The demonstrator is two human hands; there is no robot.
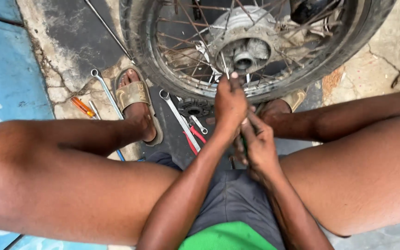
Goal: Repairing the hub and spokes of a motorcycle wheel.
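Head view: spoked wheel (255,46) stands far centre, on the floor between the person's feet.
Hands: left hand (230,104) pinches a spoke (224,65) at the rim; right hand (258,143) closed just behind it, contents hidden.
Progress: wheel already off its bike; spoke work unfinished.
Look: grimy, rusty spokes, bare hub.
Floor: spanners (179,118), red pliers (193,139) left.

Rusty metal spokes (186,28), matt rubber tyre (133,28), shiny steel spanner (178,118)

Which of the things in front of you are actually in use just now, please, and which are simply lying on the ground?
In use:
- spoked wheel
- spoke, pinched by the left hand
- right hand, close under the left; what it holds is hidden

Lying about:
- long spanner
- red-handled pliers
- orange screwdriver
- sprocket
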